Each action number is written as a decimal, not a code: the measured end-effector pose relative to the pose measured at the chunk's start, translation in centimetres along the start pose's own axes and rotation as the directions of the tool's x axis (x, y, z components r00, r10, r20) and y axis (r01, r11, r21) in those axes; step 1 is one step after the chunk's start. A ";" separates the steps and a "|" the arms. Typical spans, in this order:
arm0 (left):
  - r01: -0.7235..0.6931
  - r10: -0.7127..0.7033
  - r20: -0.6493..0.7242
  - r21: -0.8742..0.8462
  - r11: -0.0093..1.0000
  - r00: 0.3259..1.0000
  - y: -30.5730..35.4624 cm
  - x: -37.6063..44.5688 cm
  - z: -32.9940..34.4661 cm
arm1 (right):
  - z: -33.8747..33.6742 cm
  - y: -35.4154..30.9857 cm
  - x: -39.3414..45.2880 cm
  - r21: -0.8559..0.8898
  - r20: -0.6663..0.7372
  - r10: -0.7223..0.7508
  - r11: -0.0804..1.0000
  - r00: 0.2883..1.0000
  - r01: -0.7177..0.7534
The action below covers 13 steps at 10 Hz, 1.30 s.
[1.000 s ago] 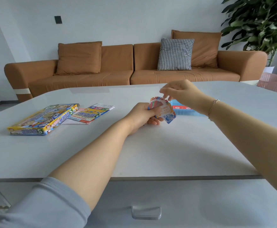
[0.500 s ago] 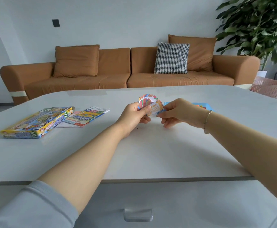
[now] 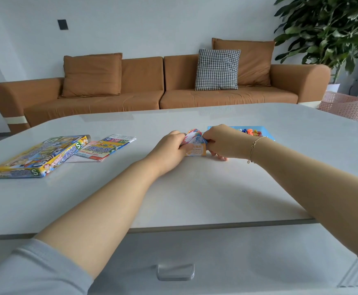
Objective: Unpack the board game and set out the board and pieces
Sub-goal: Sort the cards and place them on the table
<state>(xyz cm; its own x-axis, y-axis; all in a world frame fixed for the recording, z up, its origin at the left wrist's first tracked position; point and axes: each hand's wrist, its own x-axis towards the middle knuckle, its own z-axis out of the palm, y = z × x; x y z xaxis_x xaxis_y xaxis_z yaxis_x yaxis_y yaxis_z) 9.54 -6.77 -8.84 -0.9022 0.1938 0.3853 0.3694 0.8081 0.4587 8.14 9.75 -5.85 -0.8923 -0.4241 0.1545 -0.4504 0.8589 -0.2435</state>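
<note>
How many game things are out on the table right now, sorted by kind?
Game box: 1
Folded board or leaflets: 1 pile, number of sheets unclear
Blue tray of small pieces: 1
Fan of cards, held by left hand and right hand: 1
Total: 4 groups

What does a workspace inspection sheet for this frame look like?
Surface: white table, drawer handle below the front edge.
Job's things: game box at left; folded board beside it; blue tray of small pieces behind the right hand; cards held in both hands.
Clutter: nothing seen.
Hands: left hand and right hand both grip the cards.
Cables: nothing seen.
Surroundings: brown sofa, checked cushion, plant, pink basket.
</note>
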 end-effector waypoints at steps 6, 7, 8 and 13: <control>-0.165 0.131 0.112 0.393 0.905 0.985 0.0 -0.5 -0.1 | 0.3 0.0 -0.1 -0.134 0.191 0.041 0.991 0.981 -0.016; -0.136 0.100 0.106 0.423 0.896 0.989 0.2 -0.5 -0.1 | 0.6 0.2 0.1 -0.229 0.132 0.023 0.973 0.991 0.008; -0.054 0.028 0.071 0.396 0.917 0.997 0.4 -0.5 -0.2 | -0.1 0.1 0.1 -0.221 -0.042 -0.041 0.975 0.998 0.031; -0.028 -0.020 0.107 0.433 0.901 0.994 -0.2 -0.4 -0.3 | 0.5 -0.8 -1.0 -0.214 -0.006 -0.129 0.969 0.992 0.125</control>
<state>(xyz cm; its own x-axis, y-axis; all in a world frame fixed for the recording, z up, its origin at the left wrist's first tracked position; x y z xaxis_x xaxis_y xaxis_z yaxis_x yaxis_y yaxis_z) 9.87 -7.15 -8.86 -0.9281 0.2359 0.2880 0.2622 0.9634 0.0558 9.37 9.37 -6.34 -0.8266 -0.5296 0.1902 -0.5413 0.8408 -0.0114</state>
